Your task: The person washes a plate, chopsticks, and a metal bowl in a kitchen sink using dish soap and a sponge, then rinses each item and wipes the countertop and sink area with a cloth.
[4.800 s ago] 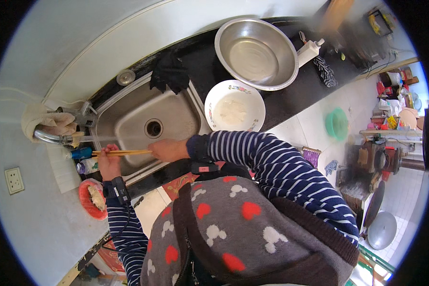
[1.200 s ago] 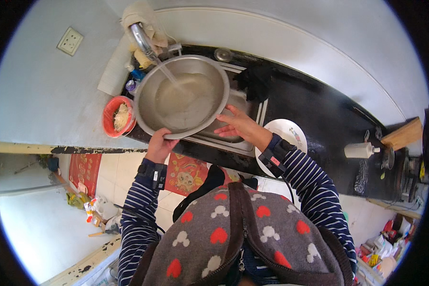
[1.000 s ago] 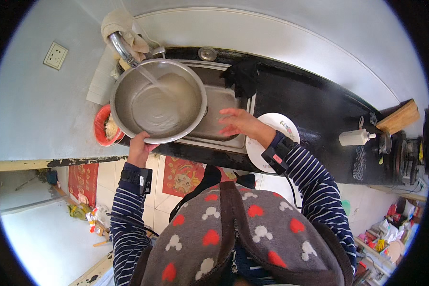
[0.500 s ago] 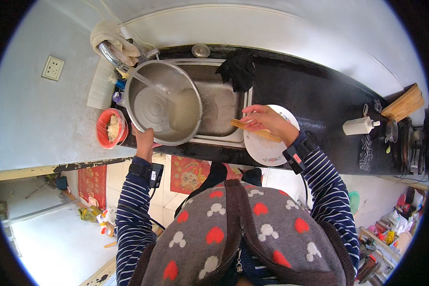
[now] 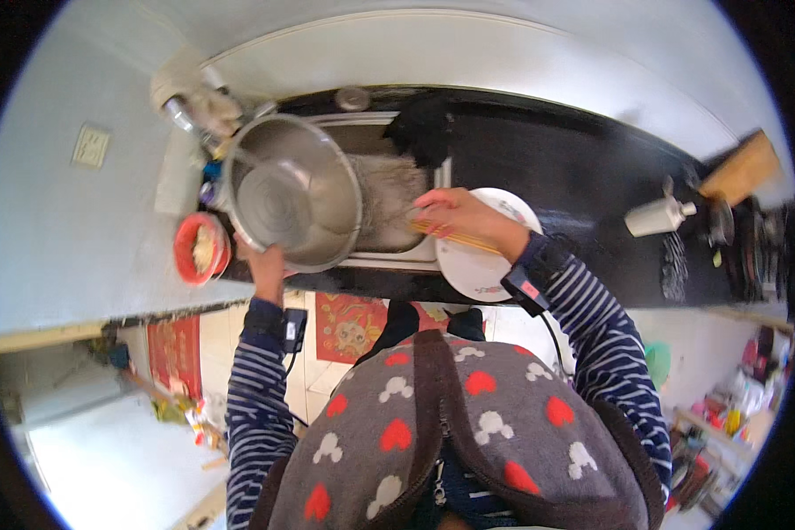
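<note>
The left hand (image 5: 265, 265) is closed on the near rim of a large steel basin (image 5: 293, 193), which sits tilted over the left part of the sink (image 5: 397, 190), upper left of centre in the frame, its mouth under the tap (image 5: 190, 119) with a thin stream of water running in. The right hand (image 5: 455, 212) is curled around a bundle of wooden chopsticks (image 5: 450, 234), held at centre frame over the seam between the sink and a white plate (image 5: 495, 261) lying on the dark tabletop (image 5: 583, 177). To do this well, the basin wants a firm grip so it does not tip as water gathers, and the chopsticks should be kept together and angled down over the sink, so drips fall there and none slips loose. Around them, a red bowl (image 5: 200, 250) with something pale inside stands just left of the basin, close enough to be knocked by its rim. A dark cloth (image 5: 424, 132) hangs at the far edge of the sink. A white bottle (image 5: 658, 216) and a wooden block (image 5: 740, 168) sit well apart at upper right.
</note>
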The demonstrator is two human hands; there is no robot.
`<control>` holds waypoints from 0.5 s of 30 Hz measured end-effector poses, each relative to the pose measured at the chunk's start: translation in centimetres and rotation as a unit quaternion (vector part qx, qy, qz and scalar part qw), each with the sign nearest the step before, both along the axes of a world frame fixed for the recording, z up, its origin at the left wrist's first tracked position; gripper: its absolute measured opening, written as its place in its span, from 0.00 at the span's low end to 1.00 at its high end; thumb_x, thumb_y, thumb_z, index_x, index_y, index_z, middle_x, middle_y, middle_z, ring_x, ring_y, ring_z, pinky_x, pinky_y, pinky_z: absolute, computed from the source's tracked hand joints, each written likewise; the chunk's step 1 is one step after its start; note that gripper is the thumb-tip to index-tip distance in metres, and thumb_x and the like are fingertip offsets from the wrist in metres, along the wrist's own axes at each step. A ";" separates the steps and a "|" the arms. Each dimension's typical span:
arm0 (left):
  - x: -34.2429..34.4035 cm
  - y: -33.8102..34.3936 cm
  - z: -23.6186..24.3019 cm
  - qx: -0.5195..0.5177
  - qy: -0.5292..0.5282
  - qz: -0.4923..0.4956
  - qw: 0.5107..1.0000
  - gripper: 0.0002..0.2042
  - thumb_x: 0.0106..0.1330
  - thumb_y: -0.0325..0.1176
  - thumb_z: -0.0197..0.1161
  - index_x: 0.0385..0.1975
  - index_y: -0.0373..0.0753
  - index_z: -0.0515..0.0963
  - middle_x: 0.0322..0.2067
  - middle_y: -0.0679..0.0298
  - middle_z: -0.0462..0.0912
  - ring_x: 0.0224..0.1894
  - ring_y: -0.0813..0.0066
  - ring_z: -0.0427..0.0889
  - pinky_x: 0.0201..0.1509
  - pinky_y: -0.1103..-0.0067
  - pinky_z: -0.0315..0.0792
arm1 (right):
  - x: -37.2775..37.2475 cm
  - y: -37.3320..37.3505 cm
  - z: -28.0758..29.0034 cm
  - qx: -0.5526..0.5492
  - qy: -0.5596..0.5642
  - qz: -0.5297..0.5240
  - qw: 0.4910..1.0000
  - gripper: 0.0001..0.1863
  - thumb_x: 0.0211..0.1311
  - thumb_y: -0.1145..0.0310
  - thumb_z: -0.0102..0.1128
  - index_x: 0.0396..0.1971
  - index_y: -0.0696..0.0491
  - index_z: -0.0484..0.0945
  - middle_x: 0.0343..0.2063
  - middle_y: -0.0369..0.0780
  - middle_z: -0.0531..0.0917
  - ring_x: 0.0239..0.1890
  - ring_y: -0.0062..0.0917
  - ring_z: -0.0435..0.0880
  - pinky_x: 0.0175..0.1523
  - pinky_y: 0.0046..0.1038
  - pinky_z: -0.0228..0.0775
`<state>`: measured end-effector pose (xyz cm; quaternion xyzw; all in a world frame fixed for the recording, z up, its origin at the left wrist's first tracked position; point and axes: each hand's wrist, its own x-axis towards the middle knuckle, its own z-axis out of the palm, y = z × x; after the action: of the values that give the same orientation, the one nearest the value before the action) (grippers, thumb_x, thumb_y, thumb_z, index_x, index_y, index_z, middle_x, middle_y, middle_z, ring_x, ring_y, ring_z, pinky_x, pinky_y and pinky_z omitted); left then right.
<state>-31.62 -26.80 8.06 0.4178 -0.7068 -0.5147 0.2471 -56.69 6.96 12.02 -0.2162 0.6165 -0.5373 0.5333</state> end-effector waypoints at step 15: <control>1.8 0.0 2.1 0.040 0.033 0.093 0.994 0.32 0.61 0.22 0.55 0.68 0.38 0.58 0.60 0.52 0.71 0.58 0.56 0.76 0.52 0.63 0.80 | -1.6 14.2 -1.9 0.059 0.131 -0.127 0.981 0.19 0.63 0.66 0.61 0.51 0.57 0.80 0.33 0.42 0.87 0.32 0.25 0.89 0.35 0.28 0.81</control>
<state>-29.85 -26.83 10.20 0.4739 -0.6348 -0.5312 0.3004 -58.25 21.15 10.15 -0.1728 0.7341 -0.5301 0.3875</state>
